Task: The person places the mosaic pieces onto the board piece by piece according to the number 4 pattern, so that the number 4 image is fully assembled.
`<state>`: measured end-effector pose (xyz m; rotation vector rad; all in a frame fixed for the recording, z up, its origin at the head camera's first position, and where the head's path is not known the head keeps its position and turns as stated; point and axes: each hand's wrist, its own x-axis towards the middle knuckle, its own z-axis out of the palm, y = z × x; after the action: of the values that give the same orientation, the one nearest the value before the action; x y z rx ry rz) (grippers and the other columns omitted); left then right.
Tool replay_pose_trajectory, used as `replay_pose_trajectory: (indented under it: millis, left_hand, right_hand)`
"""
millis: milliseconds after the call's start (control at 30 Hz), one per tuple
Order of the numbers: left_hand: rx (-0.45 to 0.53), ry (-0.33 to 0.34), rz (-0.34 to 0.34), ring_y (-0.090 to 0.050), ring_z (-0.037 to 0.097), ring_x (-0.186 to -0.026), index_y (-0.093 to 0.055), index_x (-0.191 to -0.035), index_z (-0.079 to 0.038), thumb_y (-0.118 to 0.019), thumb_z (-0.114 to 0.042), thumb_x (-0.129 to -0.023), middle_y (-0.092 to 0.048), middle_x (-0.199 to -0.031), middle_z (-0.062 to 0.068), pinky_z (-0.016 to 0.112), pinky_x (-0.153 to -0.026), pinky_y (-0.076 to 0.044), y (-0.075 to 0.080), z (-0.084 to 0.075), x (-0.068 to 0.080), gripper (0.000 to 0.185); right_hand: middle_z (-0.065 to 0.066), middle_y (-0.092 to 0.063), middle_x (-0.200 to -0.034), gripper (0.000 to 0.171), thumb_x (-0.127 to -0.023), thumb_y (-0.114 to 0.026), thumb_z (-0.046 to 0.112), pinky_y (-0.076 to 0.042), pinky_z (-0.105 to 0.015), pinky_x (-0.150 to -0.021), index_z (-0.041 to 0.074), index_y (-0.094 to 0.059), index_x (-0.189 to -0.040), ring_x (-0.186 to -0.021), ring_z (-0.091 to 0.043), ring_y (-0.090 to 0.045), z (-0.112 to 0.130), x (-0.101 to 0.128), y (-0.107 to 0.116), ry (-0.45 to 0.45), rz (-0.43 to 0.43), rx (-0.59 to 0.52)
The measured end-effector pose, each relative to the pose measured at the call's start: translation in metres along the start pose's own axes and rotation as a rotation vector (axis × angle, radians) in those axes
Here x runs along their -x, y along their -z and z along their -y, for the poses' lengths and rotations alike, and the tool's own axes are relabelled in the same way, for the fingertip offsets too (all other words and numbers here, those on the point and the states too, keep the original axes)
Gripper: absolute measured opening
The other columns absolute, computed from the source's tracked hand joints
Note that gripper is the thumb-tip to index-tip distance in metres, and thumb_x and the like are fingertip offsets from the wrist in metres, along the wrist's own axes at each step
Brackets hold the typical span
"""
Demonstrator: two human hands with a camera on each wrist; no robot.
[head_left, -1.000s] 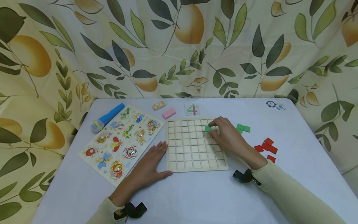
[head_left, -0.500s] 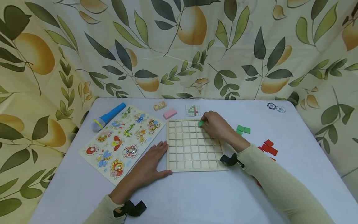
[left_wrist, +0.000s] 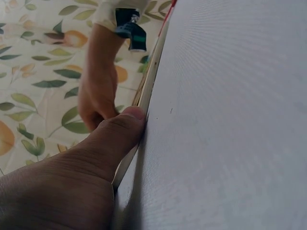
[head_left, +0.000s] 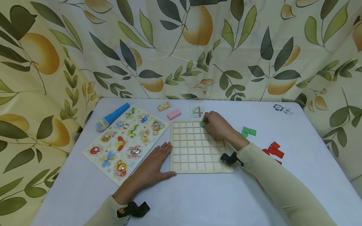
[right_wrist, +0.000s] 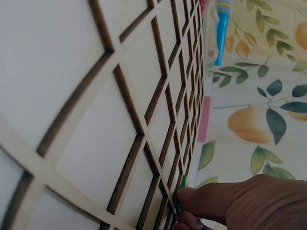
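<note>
Since the earlier frames the right hand (head_left: 216,124) has travelled from mid-board up to the far edge of the wooden grid board (head_left: 198,158), carrying the green tile (head_left: 202,123) with it. The tile now sits at the top row, slightly right of centre, pinched between curled thumb and fingertips (right_wrist: 201,199); the right wrist view confirms the pinch at the grid edge. The right forearm lies across the board's right-hand columns and hides those cells.

The left hand (head_left: 152,166) lies flat, fingers straight and close together, palm on the table (head_left: 198,201), thumb pressed against the board's near-left edge (left_wrist: 127,122).

Surroundings: an insect puzzle board (head_left: 127,141) lies left of the grid board, a blue torch (head_left: 111,116) beyond it. A pink block (head_left: 173,114), a small wooden block (head_left: 164,106) and a pattern card (head_left: 197,111) sit just behind the grid board. Spare green tiles (head_left: 249,131) and red tiles (head_left: 274,149) lie to the right, well apart from the hand.
</note>
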<state>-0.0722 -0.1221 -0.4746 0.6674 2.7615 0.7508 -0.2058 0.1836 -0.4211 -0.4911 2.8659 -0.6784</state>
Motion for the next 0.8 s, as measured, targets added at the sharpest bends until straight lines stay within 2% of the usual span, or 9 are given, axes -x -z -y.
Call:
replay_pose_trajectory:
  millis: [167, 400, 500, 600, 700, 800]
  left_hand:
    - [-0.016, -0.012, -0.011, -0.026, 0.024, -0.167, -0.035, -0.168, -0.011, -0.087, -0.053, -0.086, -0.03, -0.177, 0.006, 0.046, -0.139, -0.022, 0.001, -0.001, -0.002, 0.105]
    - [-0.025, -0.011, -0.025, -0.028, 0.027, -0.166, -0.035, -0.167, -0.011, -0.088, -0.051, -0.085, -0.03, -0.177, 0.007, 0.046, -0.139, -0.022, 0.003, -0.002, -0.002, 0.106]
    - [-0.012, -0.01, -0.034, -0.029, 0.027, -0.166, -0.035, -0.167, -0.011, -0.089, -0.049, -0.084, -0.03, -0.177, 0.007, 0.046, -0.139, -0.022, 0.002, -0.002, -0.002, 0.106]
    - [-0.007, -0.003, -0.041, -0.028, 0.026, -0.166, -0.035, -0.167, -0.012, -0.09, -0.048, -0.084, -0.03, -0.177, 0.006, 0.046, -0.139, -0.023, 0.001, -0.003, -0.002, 0.106]
    - [-0.009, 0.002, -0.04, -0.028, 0.024, -0.166, -0.036, -0.167, -0.012, -0.09, -0.048, -0.083, -0.031, -0.177, 0.005, 0.046, -0.139, -0.023, -0.001, -0.003, -0.001, 0.106]
    - [-0.014, 0.01, -0.027, -0.028, 0.025, -0.166, -0.035, -0.168, -0.013, -0.09, -0.049, -0.083, -0.03, -0.177, 0.005, 0.046, -0.139, -0.023, 0.0, -0.003, 0.0, 0.107]
  right_hand:
    - [-0.019, -0.069, -0.108, 0.02, -0.103, -0.063, 0.008, -0.056, -0.045, -0.085, -0.003, -0.069, -0.118, -0.094, -0.028, -0.062, -0.002, -0.002, 0.001, -0.039, 0.02, -0.021]
    - [-0.017, -0.074, -0.104, 0.012, -0.102, -0.065, 0.003, -0.057, -0.044, -0.085, 0.0, -0.072, -0.111, -0.093, -0.028, -0.066, -0.001, -0.005, 0.002, -0.032, 0.004, -0.053]
    - [-0.018, -0.074, -0.104, 0.015, -0.102, -0.065, 0.005, -0.058, -0.045, -0.085, -0.001, -0.072, -0.114, -0.093, -0.028, -0.067, -0.001, -0.005, 0.003, -0.04, 0.011, -0.058]
    - [-0.017, -0.072, -0.104, 0.024, -0.102, -0.066, 0.009, -0.057, -0.043, -0.083, -0.001, -0.069, -0.124, -0.09, -0.027, -0.065, -0.002, -0.001, 0.005, -0.058, 0.017, -0.074]
    - [-0.015, -0.069, -0.105, 0.031, -0.104, -0.066, 0.013, -0.053, -0.04, -0.079, 0.003, -0.067, -0.133, -0.089, -0.026, -0.062, -0.002, 0.014, 0.011, -0.092, -0.044, -0.112]
    - [-0.015, -0.069, -0.109, 0.03, -0.107, -0.062, 0.017, -0.049, -0.033, -0.077, 0.006, -0.067, -0.135, -0.093, -0.027, -0.061, -0.004, 0.041, 0.024, -0.115, -0.185, -0.174]
